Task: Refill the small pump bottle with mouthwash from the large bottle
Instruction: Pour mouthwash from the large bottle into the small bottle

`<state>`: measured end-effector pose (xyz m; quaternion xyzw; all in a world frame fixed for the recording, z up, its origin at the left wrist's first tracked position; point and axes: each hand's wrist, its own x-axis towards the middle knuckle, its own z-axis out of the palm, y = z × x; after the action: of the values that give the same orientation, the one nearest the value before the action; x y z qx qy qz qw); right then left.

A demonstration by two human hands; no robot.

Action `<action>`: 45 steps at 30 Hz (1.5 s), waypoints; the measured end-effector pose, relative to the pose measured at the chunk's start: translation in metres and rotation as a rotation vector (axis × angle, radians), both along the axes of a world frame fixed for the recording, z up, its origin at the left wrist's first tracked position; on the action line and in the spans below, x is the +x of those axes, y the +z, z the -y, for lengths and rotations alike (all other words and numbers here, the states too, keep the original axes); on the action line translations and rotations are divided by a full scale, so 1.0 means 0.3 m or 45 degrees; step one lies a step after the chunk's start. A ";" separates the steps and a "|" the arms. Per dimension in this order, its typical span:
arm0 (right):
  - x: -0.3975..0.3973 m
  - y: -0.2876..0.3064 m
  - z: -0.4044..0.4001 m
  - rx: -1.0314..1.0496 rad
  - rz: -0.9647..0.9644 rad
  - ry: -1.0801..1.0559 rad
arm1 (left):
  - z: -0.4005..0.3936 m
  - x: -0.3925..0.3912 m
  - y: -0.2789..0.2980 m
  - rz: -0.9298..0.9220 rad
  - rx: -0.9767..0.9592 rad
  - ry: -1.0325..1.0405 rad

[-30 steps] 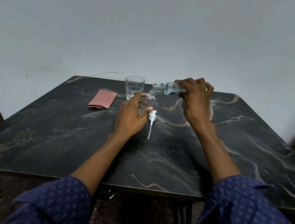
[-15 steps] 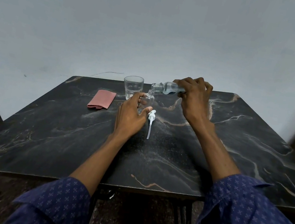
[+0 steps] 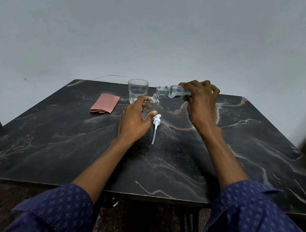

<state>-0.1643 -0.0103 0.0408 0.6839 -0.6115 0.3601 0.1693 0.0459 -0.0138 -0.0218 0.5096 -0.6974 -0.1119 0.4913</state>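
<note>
Little moved, right hand [image 3: 198, 101] still tipping large bottle [image 3: 169, 91], left hand [image 3: 136, 120] gripping small bottle [image 3: 152, 103]

Your counter [image 3: 62, 140] is black marble-look with tan and pale veins. Folded cloth [image 3: 105, 103] is dusty pink. Pump head [image 3: 156, 121] is white, dip tube included. Drinking glass [image 3: 136, 90] and small pump bottle [image 3: 152, 103] are clear; large bottle [image 3: 169, 91] is clear with a faint blue tint. Your sleeves [image 3: 263, 227] are navy with a small light repeating motif. Wall [image 3: 164, 25] is plain pale grey-blue.
</note>
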 end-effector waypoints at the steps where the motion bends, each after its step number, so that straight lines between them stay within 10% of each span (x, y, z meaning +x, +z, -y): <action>1: 0.000 0.000 0.000 -0.001 -0.003 -0.003 | 0.001 0.000 0.000 0.006 0.000 0.002; 45: 0.006 0.013 -0.019 0.016 0.006 -0.007 | -0.010 -0.002 0.005 0.026 -0.003 0.013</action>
<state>-0.1625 -0.0044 0.0448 0.6824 -0.6161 0.3574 0.1646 0.0454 -0.0109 -0.0202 0.5136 -0.7000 -0.1035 0.4853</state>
